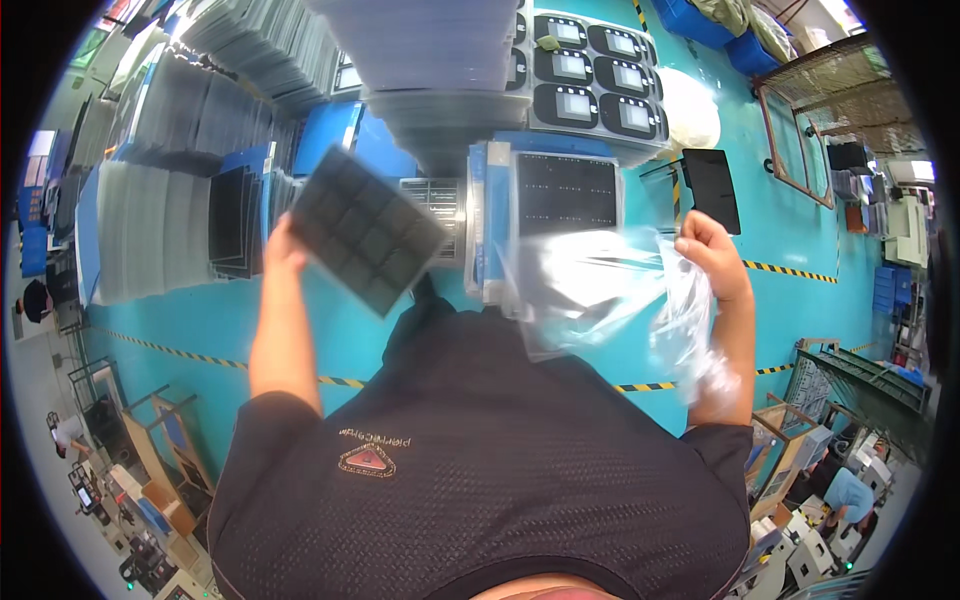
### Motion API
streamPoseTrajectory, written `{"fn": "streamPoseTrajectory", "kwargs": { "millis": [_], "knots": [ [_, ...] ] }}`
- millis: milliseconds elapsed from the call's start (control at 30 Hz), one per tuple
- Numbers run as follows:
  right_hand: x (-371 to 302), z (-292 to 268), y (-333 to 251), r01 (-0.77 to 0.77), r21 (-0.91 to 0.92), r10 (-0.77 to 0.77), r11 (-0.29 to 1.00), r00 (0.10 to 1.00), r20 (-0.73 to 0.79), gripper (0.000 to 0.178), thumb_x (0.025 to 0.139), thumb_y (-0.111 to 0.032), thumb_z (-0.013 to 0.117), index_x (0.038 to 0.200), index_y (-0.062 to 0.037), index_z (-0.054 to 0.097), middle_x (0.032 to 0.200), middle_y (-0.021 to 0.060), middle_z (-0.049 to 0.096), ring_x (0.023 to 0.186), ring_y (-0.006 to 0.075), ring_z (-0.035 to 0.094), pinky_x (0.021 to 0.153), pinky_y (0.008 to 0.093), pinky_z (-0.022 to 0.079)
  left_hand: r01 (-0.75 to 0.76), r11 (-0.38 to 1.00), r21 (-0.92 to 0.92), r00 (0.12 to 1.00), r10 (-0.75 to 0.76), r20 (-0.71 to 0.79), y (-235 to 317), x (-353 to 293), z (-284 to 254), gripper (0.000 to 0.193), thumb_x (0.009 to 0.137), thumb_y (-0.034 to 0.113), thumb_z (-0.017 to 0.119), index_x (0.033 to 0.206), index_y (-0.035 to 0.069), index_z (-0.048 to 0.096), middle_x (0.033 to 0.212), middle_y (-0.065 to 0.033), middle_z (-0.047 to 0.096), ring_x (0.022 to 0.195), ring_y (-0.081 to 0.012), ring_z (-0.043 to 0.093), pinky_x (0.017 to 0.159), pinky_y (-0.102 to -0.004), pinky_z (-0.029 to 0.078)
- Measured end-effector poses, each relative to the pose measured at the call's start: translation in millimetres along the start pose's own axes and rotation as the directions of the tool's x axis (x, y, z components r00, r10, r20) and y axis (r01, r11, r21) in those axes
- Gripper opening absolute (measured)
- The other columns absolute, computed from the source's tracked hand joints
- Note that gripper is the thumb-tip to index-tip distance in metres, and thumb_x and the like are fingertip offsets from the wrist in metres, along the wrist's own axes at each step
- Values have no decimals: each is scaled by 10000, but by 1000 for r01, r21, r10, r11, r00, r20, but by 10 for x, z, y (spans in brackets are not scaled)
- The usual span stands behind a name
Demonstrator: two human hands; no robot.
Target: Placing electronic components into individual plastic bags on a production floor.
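Note:
My left hand (285, 245) grips the left edge of a dark tray (367, 230) divided into square compartments, tilted and slightly blurred in front of my body. Crumpled clear plastic film (600, 285) hangs from my right hand (712, 252), whose fingers are closed on it. The film's lower end trails down over my right forearm. Just beyond the film lies a black sheet with rows of small marks (567, 190), on a stack with blue and white edges (485, 220); the film covers its near side.
Tall stacks of clear plastic trays (420, 50) rise ahead, with more stacks (150, 230) at the left. Trays of black framed parts (597, 75) sit at the far right of them. A black panel (711, 190) stands by my right hand. A wheeled metal cart frame (790, 150) is farther right.

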State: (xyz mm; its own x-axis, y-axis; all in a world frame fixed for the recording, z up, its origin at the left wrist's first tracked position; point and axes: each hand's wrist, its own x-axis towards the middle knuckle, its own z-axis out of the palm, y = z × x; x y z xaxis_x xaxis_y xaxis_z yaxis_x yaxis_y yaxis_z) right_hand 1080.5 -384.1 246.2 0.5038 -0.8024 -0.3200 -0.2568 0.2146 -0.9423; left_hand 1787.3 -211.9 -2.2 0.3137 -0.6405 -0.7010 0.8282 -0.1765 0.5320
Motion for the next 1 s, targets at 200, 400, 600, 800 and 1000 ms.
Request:
{"fn": "streamPoseTrajectory", "kwargs": {
  "millis": [200,400,600,800,1000],
  "knots": [
    [1299,1345,325,-43,-875,-178,482,973,-145,579,880,-433,695,1363,-145,556,1161,209,613,1051,398,639,881,453,531,-344,931,123,921,360,-146,613,-481,-771,364,960,342,663,1155,36,640,1119,-86,689,1066,-220,642,928,-366,514],
    [1945,1748,838,176,-927,-455,332,890,6,501,870,-334,704,1330,-160,610,937,162,575,855,347,627,732,435,529,-294,755,586,859,477,-184,1078,-598,-1275,354,945,372,687,1040,31,677,929,-6,659,860,-130,599,772,-298,480],
    [1815,1818,815,99,-962,-453,253,891,-27,371,894,-249,680,1257,-178,669,957,126,587,819,304,630,706,401,528,-284,433,856,796,604,-42,1964,-325,-1052,338,921,388,706,863,57,668,801,23,623,767,-83,533,720,-275,445],
    [1961,1810,938,233,-957,-547,172,831,104,305,914,-232,665,1203,-133,681,1023,102,625,879,298,655,733,398,541,-28,107,994,503,861,-78,3282,94,-1580,909,798,542,752,1454,19,403,1355,-251,566,1260,-360,554,1033,-453,445],
    [1786,1889,827,72,-966,-463,249,885,-53,268,921,-197,643,1172,-105,661,1055,111,625,919,323,651,767,406,545,-111,-126,986,874,459,157,1664,266,-1188,838,833,437,723,1469,-4,401,1487,-244,445,1395,-357,422,1154,-433,337]
  ]
}}
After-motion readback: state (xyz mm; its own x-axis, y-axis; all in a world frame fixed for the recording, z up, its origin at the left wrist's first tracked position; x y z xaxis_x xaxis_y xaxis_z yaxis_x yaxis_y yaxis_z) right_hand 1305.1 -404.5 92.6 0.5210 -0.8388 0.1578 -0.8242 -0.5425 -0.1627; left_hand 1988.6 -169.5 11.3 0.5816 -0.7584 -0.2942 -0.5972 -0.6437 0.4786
